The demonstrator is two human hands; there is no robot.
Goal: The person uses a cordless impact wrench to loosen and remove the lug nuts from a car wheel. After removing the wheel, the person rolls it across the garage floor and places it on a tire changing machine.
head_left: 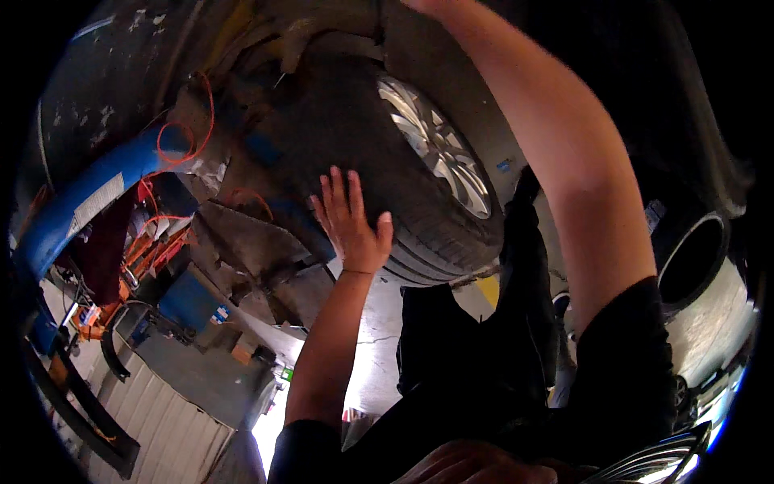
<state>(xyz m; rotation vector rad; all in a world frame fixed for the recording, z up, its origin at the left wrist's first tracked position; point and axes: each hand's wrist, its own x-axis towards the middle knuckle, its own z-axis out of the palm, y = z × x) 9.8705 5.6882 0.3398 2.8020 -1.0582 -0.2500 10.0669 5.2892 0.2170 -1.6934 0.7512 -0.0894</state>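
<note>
My left hand is open, its fingers spread and the thumb apart, against the dark tread side of a car tire. Nothing is held in it. The tire is mounted on a silver multi-spoke wheel, which faces to the right. My right arm reaches up past the wheel and leaves the picture at the top edge, so the right hand and whatever it touches are out of sight.
On the left, a blue curved metal piece has thin orange cords around it. Cluttered tools and a blue box lie below. Another tire stands at the right. Dark-clothed legs show beneath the wheel.
</note>
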